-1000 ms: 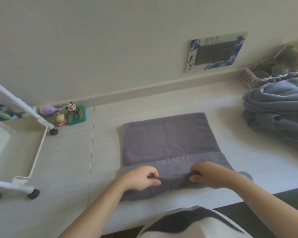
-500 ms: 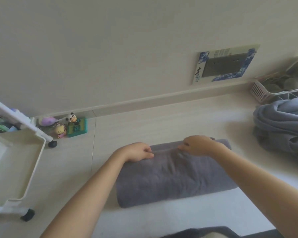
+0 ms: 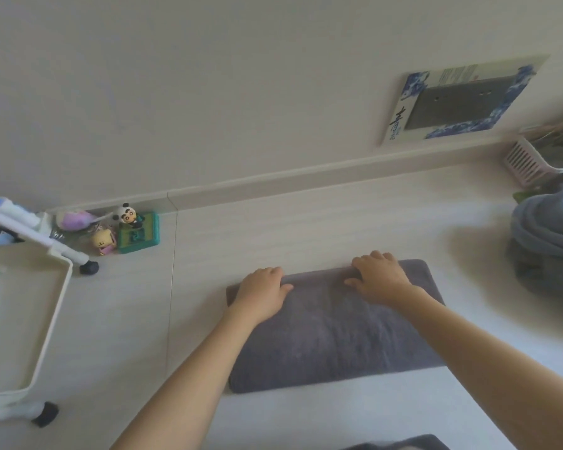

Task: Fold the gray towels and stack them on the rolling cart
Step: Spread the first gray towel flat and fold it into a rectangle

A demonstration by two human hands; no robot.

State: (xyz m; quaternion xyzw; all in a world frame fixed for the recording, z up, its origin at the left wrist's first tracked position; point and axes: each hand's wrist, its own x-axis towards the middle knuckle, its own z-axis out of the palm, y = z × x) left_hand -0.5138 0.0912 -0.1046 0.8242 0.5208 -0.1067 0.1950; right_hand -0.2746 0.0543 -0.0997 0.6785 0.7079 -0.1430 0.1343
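A gray towel lies folded into a wide band on the pale floor in front of me. My left hand rests palm down on its far left corner. My right hand presses flat on the far edge toward the right, fingers spread. Neither hand grips the cloth. The white rolling cart stands at the left, its tray open toward me, about two hand-widths from the towel. A heap of unfolded gray-blue towels sits at the right edge.
Small toys, among them a panda figure on a green box, sit against the baseboard by the cart's far wheel. A pink basket stands at the back right. A blue-edged panel is on the wall.
The near edge of the towel was lifted and carried over to the far edge, halving it. Both hands then let go and flattened on the far edge.
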